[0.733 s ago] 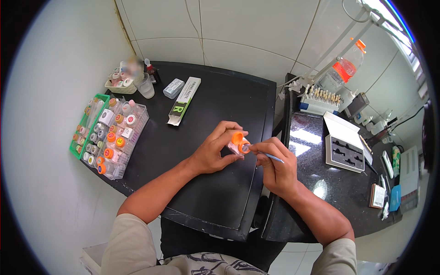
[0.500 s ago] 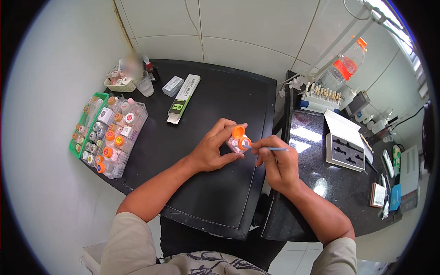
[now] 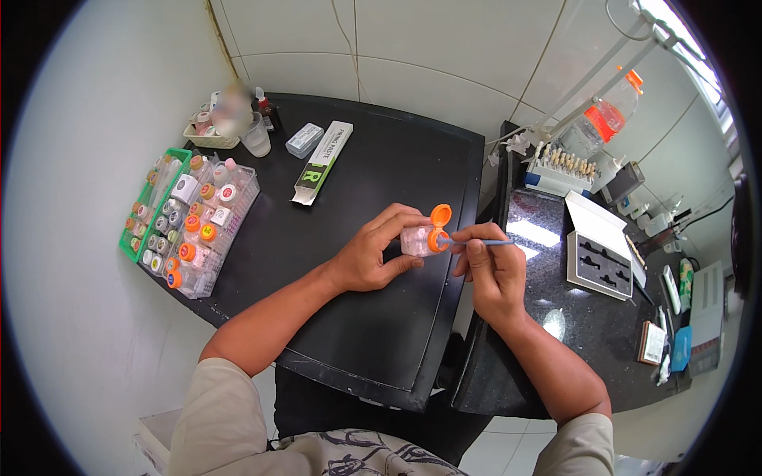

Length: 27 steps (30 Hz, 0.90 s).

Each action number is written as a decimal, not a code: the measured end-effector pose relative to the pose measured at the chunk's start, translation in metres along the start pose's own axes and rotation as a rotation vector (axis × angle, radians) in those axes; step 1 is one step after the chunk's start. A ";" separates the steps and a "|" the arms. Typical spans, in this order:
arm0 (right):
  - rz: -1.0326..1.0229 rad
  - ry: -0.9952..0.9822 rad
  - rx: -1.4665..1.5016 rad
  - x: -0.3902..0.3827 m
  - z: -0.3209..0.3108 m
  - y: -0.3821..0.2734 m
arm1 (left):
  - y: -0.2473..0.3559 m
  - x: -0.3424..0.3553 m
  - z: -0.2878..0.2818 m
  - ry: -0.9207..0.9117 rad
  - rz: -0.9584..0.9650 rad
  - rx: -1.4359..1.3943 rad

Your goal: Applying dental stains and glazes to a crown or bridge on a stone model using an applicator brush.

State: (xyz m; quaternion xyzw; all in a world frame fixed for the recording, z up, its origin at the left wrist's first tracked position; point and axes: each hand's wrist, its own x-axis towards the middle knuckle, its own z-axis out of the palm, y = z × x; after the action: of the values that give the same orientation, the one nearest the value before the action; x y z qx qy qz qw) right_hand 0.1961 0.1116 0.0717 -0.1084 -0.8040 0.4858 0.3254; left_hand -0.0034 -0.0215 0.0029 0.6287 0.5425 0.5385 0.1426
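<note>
My left hand (image 3: 371,250) grips a small clear bottle (image 3: 415,241) of pinkish powder, tilted on its side with its mouth toward the right. Its orange flip cap (image 3: 441,214) stands open above the mouth. In my right hand (image 3: 494,270) is a thin blue-grey stick-like tool (image 3: 486,242), pinched between thumb and fingers. The tool's tip reaches into the bottle's orange mouth, and the very end is hidden there. Both hands are above the right part of the black table (image 3: 349,341).
At the left are a clear basket (image 3: 248,194) and a green basket (image 3: 136,238) of small capped bottles. A white-and-green box (image 3: 324,163), a grey case (image 3: 305,140) and a plastic cup (image 3: 255,136) stand farther back. The right counter holds an open white case (image 3: 597,266) and a tooth shade rack (image 3: 559,170).
The bottle has turned and tipped further, so its mouth now points right and the cap stands upright. My right hand has shifted slightly right with the tool.
</note>
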 end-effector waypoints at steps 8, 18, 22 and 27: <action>0.082 0.019 0.134 -0.001 -0.001 0.012 | 0.009 0.000 0.002 0.032 -0.139 -0.274; 0.067 0.029 0.164 0.000 -0.003 0.012 | 0.002 0.001 0.000 -0.035 -0.256 -0.577; 0.023 0.047 0.124 0.001 -0.001 0.013 | -0.002 0.001 0.001 -0.035 -0.223 -0.424; 0.052 0.020 0.093 0.002 -0.002 0.011 | 0.000 0.001 0.001 -0.029 -0.249 -0.440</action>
State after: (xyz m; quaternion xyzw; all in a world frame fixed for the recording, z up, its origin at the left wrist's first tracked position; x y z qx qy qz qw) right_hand 0.1947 0.1194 0.0640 -0.1188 -0.7742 0.5297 0.3253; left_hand -0.0025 -0.0201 0.0034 0.5187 0.4832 0.6129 0.3490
